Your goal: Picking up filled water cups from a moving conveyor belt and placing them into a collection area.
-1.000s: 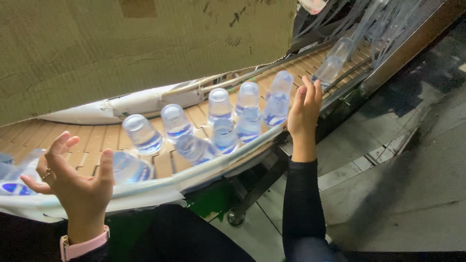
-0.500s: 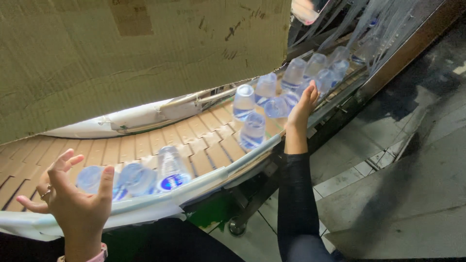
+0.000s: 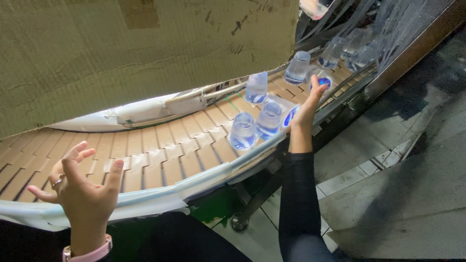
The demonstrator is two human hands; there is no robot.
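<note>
Fingers of the right hand (image 3: 307,107) spread wide against clear plastic bottles (image 3: 256,127) on the curved slat conveyor (image 3: 160,155). Left hand (image 3: 82,187) hovers open, holding nothing. Steadying bottles calls for light, flat contact.

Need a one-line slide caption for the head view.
Right hand touches clear bottles on a curved slat conveyor; left hand hovers open, empty, at its near rail.

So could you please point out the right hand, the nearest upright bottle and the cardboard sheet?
right hand (image 3: 307,110), head view, on the back of the hand.
nearest upright bottle (image 3: 242,131), head view, on its clear side wall.
cardboard sheet (image 3: 121,58), head view, on its flat face.
</note>
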